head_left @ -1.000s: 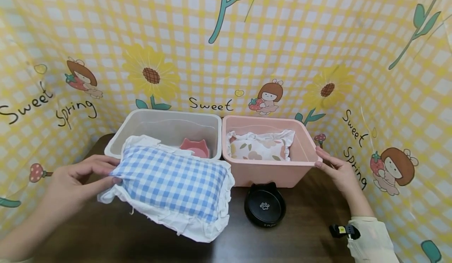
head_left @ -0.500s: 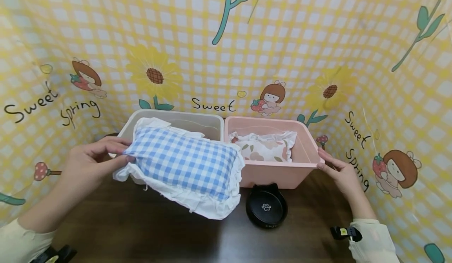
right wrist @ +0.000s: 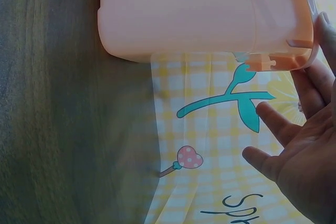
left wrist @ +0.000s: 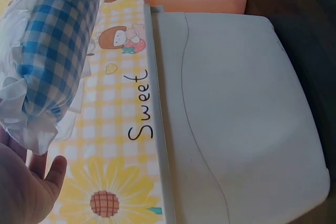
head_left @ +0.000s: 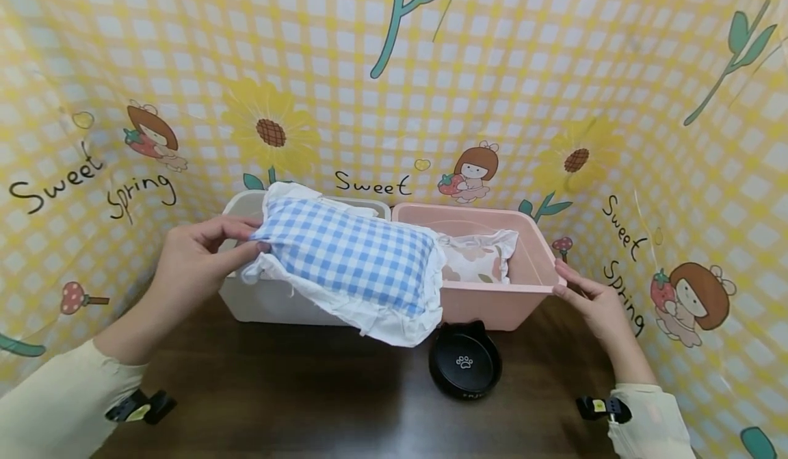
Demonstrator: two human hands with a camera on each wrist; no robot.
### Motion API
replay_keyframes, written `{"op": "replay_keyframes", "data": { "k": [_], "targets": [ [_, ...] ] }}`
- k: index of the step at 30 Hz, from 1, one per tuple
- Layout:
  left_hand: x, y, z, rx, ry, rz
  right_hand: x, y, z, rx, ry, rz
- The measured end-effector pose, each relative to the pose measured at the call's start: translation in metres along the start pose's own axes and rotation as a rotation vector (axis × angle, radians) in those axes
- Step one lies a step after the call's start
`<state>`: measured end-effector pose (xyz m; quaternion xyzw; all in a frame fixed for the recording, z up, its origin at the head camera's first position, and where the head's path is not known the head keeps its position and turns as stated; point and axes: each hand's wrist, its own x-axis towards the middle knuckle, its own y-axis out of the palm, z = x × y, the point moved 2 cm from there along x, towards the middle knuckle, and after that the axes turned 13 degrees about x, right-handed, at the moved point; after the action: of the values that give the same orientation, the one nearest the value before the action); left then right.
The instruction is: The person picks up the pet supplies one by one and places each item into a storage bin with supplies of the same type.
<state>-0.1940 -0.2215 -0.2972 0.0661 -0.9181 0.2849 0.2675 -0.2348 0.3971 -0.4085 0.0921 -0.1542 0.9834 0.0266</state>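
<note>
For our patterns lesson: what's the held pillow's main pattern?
Blue and white checks on the pillow; best: head view.

Your head view is bright and evenly lit, the gingham backdrop (head_left: 523,69) pale, bowing toward the edges. A soft glare lies on the dark wooden tabletop (head_left: 295,390) (low, near your bottom edge), with shadow beneath the grey tub (head_left: 265,302). Both wrist views give you dimmer, flatter light: your left hand (left wrist: 26,187) looks shaded, and fine detail on the pink tub (right wrist: 178,19) is soft.
</note>
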Motion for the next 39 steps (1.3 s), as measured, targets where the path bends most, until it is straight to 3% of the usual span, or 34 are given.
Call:
{"op": "replay_keyframes", "data": {
  "k": [8, 21, 31, 39],
  "targets": [
    [0.012, 0.017, -0.005, 0.020, -0.022, 0.001, 0.003, 0.005, 0.001, 0.013, 0.016, 0.025],
    [0.041, 0.052, -0.015, 0.007, 0.034, -0.012, 0.002, -0.001, -0.001, 0.008, 0.009, 0.008],
    [0.057, 0.077, -0.020, -0.015, 0.004, 0.006, 0.000, -0.003, 0.001, -0.041, 0.032, 0.001],
    [0.070, 0.092, -0.026, 0.014, 0.035, -0.012, 0.000, -0.001, 0.003, -0.053, 0.021, 0.007]
  ]
}}
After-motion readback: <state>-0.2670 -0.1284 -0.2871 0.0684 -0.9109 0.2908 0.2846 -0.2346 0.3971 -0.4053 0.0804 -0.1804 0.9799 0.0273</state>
